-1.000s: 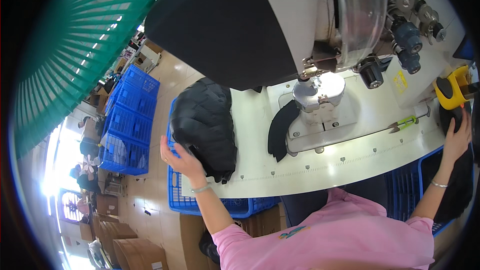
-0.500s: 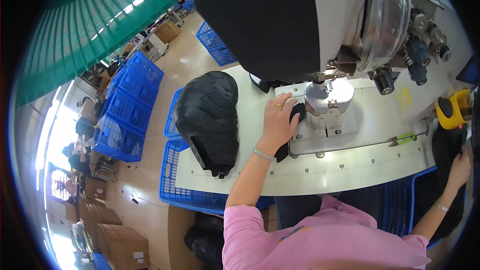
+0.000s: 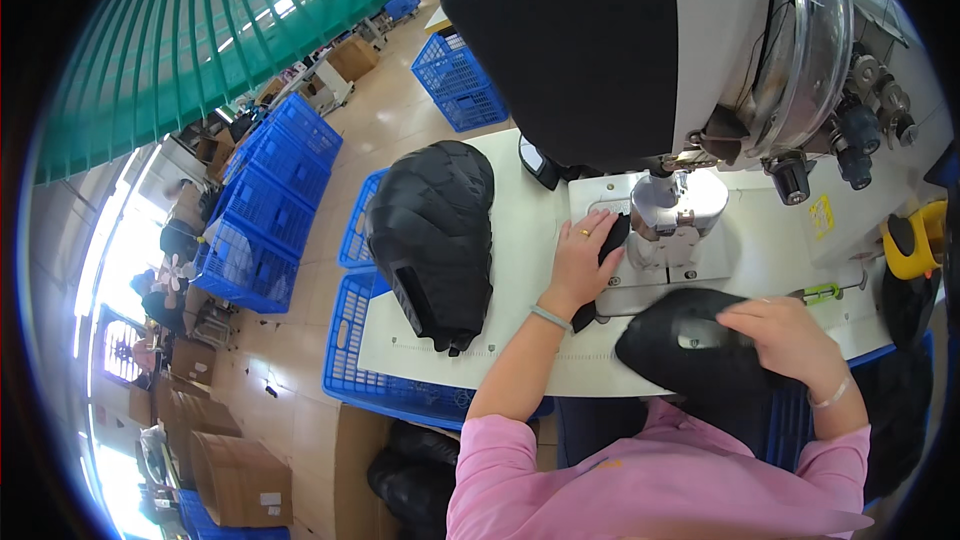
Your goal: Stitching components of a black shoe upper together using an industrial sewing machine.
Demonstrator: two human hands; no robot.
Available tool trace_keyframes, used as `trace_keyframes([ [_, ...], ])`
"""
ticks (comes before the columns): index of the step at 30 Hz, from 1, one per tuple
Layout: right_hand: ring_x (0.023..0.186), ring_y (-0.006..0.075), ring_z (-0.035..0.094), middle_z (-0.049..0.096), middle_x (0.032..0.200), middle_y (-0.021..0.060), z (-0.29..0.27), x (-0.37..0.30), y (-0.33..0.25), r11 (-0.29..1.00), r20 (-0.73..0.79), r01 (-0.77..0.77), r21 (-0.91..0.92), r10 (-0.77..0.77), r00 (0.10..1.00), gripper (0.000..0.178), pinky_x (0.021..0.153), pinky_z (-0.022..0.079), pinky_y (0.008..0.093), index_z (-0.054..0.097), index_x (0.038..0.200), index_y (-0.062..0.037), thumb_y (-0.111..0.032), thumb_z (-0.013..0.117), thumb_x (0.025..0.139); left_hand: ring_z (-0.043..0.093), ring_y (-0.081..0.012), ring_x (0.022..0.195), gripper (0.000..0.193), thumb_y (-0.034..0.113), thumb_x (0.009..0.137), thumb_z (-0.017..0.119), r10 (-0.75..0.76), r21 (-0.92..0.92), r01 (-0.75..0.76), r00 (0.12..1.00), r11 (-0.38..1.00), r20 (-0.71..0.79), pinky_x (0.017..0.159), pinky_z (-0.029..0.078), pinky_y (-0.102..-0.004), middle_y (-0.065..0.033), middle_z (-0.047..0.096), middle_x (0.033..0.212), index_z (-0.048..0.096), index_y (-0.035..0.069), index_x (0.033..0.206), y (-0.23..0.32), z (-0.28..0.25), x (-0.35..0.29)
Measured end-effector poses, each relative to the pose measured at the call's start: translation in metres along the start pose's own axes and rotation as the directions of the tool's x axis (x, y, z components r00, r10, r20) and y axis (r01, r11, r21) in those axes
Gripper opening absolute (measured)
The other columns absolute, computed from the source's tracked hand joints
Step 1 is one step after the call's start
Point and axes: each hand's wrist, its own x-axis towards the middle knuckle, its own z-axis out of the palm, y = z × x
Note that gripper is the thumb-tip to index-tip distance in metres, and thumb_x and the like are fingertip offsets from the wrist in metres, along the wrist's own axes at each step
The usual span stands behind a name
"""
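My left hand [image 3: 588,258] is closed over a narrow black fabric strip [image 3: 584,316], at the left side of the sewing machine's needle area [image 3: 680,202]. Its fingertips lie on the strip, beside the metal plate. In front of the machine, my right hand [image 3: 795,340] grips the right part of a rounded black fabric piece [image 3: 665,330], slightly blurred by motion. A pale patch [image 3: 703,333] shows near the middle of this piece. Its lower part hangs over the table's front edge towards my lap.
A stack of black padded pieces [image 3: 435,230] rests on the left of the white table [image 3: 530,365]. Green-handled snips [image 3: 823,293] and a yellow-and-black holder [image 3: 913,240] are at right. Blue crates [image 3: 345,365] stand beside the table. The machine head [image 3: 560,50] overhangs the far side.
My right hand has come from the far right to the front of the machine, bringing the rounded black piece. My left hand stays on the strip; the whole view has shifted slightly.
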Motion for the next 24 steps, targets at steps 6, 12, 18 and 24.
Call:
trace_keyframes([
  [6,0.128,0.0306,0.049,0.058,0.129,0.0114,0.025,0.039,0.003,0.938,-0.033,0.304,-0.164,-0.313,0.949,0.058,0.102,0.042,0.0437,0.061,0.121,-0.0020,-0.007,0.074,0.064,0.051,-0.0345,0.130,0.053,0.019,0.087,0.068,0.006,-0.054,-0.010,0.997,0.998,-0.083,0.113,0.028,-0.0563,-0.0176,0.060,0.131,0.052,0.008,0.137,0.000,0.004,-0.001],
  [12,0.095,0.0303,0.067,0.067,0.099,0.0119,0.042,0.063,0.009,0.956,0.004,0.275,-0.100,-0.276,0.961,0.030,0.084,0.053,0.0400,0.060,0.104,-0.0036,-0.011,0.067,0.076,0.057,-0.0334,0.122,0.051,0.015,0.088,0.066,-0.016,-0.133,0.005,0.997,0.991,-0.080,0.113,0.031,-0.0528,-0.0159,0.060,0.130,0.051,0.006,0.136,0.007,-0.004,-0.001],
  [18,0.093,0.0250,0.068,0.067,0.099,0.0112,0.037,0.056,0.016,0.882,0.146,0.202,-0.426,-0.153,0.977,0.018,0.079,0.053,0.0363,0.063,0.096,-0.0036,-0.013,0.061,0.080,0.063,-0.0356,0.112,0.047,0.008,0.089,0.067,-0.187,-0.409,0.091,0.962,0.908,-0.200,0.103,0.046,-0.0408,-0.0173,0.062,0.128,0.054,0.004,0.133,0.010,-0.010,-0.001],
  [24,0.107,0.0232,0.066,0.066,0.119,0.0102,0.034,0.070,0.020,0.869,-0.024,0.371,-0.326,-0.400,0.916,0.022,0.089,0.052,0.0337,0.064,0.103,-0.0040,-0.014,0.059,0.084,0.064,-0.0265,0.114,0.045,0.005,0.091,0.065,-0.203,-0.405,0.082,0.943,0.911,-0.264,0.095,0.050,-0.0353,-0.0154,0.064,0.126,0.053,0.003,0.134,0.006,-0.023,0.000],
])
